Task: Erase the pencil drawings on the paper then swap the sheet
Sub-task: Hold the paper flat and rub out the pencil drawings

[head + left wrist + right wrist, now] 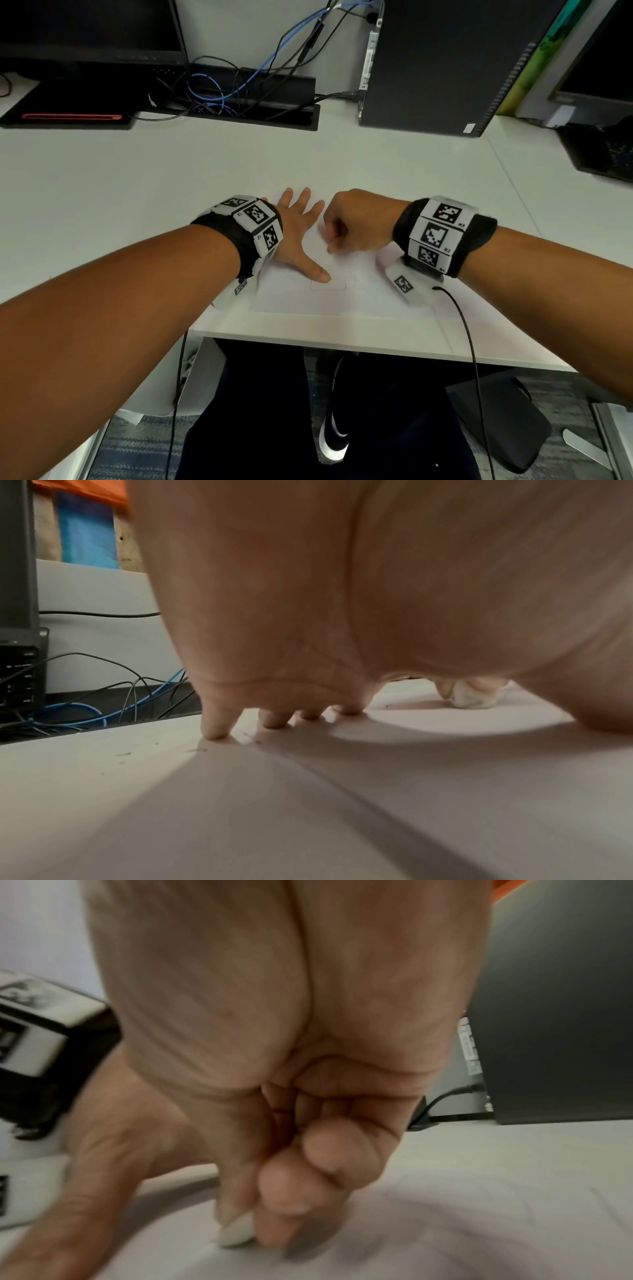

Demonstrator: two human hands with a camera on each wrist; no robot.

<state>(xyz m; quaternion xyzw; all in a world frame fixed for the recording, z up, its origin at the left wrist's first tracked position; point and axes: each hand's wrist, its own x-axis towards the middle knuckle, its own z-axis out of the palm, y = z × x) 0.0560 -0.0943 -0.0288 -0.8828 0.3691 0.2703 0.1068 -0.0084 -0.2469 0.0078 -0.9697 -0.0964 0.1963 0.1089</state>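
Note:
A white sheet of paper (342, 298) lies at the near edge of the white desk (137, 178). A faint pencil rectangle (337, 284) shows on it by my left thumb. My left hand (298, 236) lies flat with fingers spread, pressing the sheet's left part; its fingertips (215, 731) touch down in the left wrist view. My right hand (356, 226) is curled, pinching a small white eraser (236, 1231) against the paper (479, 1218). The same eraser (474, 699) shows past my left palm. The right wrist view is blurred.
A black computer tower (445, 61) stands at the back right, a black monitor (85, 27) at the back left. Tangled blue and black cables (233, 89) fill a tray between them. A dark bag (603, 150) sits far right. Eraser crumbs (123, 754) dot the desk.

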